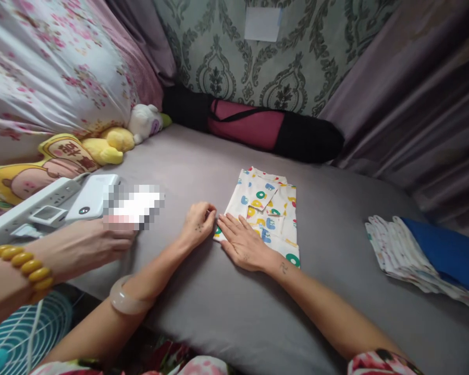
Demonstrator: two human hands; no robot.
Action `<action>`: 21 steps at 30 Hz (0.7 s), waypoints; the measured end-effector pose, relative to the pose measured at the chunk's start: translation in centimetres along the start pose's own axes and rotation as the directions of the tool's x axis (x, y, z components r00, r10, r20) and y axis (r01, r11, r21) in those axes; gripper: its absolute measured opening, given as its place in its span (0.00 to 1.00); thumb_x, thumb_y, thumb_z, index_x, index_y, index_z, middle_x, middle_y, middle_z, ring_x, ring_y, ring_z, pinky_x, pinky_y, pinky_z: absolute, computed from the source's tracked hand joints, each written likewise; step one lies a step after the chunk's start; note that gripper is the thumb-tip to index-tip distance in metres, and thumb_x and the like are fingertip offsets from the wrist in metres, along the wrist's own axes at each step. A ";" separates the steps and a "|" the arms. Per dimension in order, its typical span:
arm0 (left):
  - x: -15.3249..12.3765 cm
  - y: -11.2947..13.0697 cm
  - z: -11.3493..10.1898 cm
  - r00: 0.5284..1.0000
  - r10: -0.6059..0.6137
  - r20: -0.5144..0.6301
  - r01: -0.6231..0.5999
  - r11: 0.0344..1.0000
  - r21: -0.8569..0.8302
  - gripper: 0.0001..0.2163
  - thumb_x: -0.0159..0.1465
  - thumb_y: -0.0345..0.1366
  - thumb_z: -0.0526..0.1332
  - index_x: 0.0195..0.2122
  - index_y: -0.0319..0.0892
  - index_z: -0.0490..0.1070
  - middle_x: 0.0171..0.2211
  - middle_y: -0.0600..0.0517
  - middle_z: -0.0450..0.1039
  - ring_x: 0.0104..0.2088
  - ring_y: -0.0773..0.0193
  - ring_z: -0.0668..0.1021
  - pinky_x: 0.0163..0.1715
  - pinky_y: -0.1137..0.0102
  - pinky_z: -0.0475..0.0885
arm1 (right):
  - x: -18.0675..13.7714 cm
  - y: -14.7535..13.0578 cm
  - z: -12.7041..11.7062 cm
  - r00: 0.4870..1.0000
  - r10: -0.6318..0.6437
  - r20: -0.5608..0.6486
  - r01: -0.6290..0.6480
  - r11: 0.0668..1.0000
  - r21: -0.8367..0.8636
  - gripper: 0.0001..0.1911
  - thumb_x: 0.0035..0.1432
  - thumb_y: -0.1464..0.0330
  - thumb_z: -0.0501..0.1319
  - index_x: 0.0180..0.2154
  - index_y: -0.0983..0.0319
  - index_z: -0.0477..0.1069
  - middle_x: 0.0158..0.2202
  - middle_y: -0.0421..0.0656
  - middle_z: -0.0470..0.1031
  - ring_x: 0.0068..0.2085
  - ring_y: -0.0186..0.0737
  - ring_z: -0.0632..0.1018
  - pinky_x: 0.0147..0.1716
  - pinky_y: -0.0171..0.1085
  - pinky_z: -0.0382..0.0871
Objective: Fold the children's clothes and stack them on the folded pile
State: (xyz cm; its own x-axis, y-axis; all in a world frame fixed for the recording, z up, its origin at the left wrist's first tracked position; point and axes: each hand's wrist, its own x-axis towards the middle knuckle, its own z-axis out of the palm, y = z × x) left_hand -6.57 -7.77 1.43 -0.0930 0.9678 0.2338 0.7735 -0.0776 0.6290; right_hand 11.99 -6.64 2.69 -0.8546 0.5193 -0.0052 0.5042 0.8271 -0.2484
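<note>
Near edge: person's two forearms reach onto grey bed sheet (203, 156), pale bangle (125, 299) on the left wrist. Left hand (198, 225) is loosely curled, fingertips pinching the near-left corner of a folded patterned garment (263, 211). Right hand (244, 242) lies flat, fingers spread open, pressing on the garment's near-left part, gripping nothing.

Garment sits mid-bed, just right of centre, white with coloured rings. It is already a compact rectangle with a flap folded over on top. Judgement: folding looks nearly finished, only smoothing or a last tuck at the near corner seems left.

Near right: stack of folded cloths (398, 255) with a blue piece (445, 252) on top, well apart from the garment.

Near left: another person's hand (86, 247) with a yellow bead bracelet (25, 265), resting by a blurred item. A fan (19, 328) is below. Just beyond are a white power strip (31, 203) and power bank (91, 195).

Far left: plush toys (101, 143), floral bedding (54, 67). Far centre: pink-and-black rolled bag (258, 127) against patterned wall (238, 57); curtains (414, 94) far right.
</note>
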 end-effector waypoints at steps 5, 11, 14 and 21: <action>-0.6 1.0 0.6 0.968 0.246 0.048 -0.243 0.968 -0.053 0.14 0.68 0.34 0.46 0.46 0.40 0.70 0.43 0.45 0.74 0.46 0.59 0.75 0.49 0.62 0.69 | -1.8 0.7 -1.3 0.999 0.045 0.015 -0.046 0.997 0.063 0.30 0.70 0.61 0.37 0.68 0.66 0.42 0.70 0.47 0.41 0.69 0.41 0.43 0.67 0.49 0.38; -1.5 2.4 1.5 0.813 0.425 0.397 -0.500 0.860 0.103 0.22 0.72 0.41 0.42 0.64 0.41 0.55 0.66 0.46 0.55 0.67 0.59 0.55 0.65 0.58 0.49 | -7.2 2.8 -1.5 0.994 0.106 -0.007 -0.106 0.994 -0.022 0.29 0.70 0.63 0.39 0.68 0.63 0.41 0.70 0.45 0.40 0.69 0.43 0.42 0.67 0.53 0.39; -1.5 2.7 1.7 0.767 0.352 0.537 -0.510 0.842 0.176 0.24 0.72 0.45 0.40 0.67 0.46 0.51 0.68 0.50 0.46 0.68 0.58 0.48 0.66 0.58 0.44 | -8.3 3.4 -0.6 0.993 0.119 0.016 -0.118 0.993 -0.030 0.29 0.70 0.62 0.40 0.68 0.62 0.42 0.70 0.43 0.39 0.69 0.44 0.42 0.67 0.53 0.38; -1.0 2.2 1.4 0.734 0.332 0.592 -0.516 0.840 0.168 0.25 0.72 0.46 0.40 0.68 0.46 0.47 0.69 0.48 0.44 0.68 0.56 0.47 0.65 0.55 0.43 | -8.3 3.9 -0.9 0.988 0.149 -0.049 -0.137 0.970 0.201 0.28 0.70 0.62 0.41 0.68 0.59 0.44 0.70 0.43 0.42 0.69 0.41 0.45 0.67 0.50 0.40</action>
State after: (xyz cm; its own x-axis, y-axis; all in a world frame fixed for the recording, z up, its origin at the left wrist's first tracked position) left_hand -3.89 -8.54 1.58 0.5600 0.8264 -0.0585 0.8030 -0.5241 0.2837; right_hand 21.17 -7.58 2.66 -0.7627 0.6467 0.0049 0.5807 0.6882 -0.4348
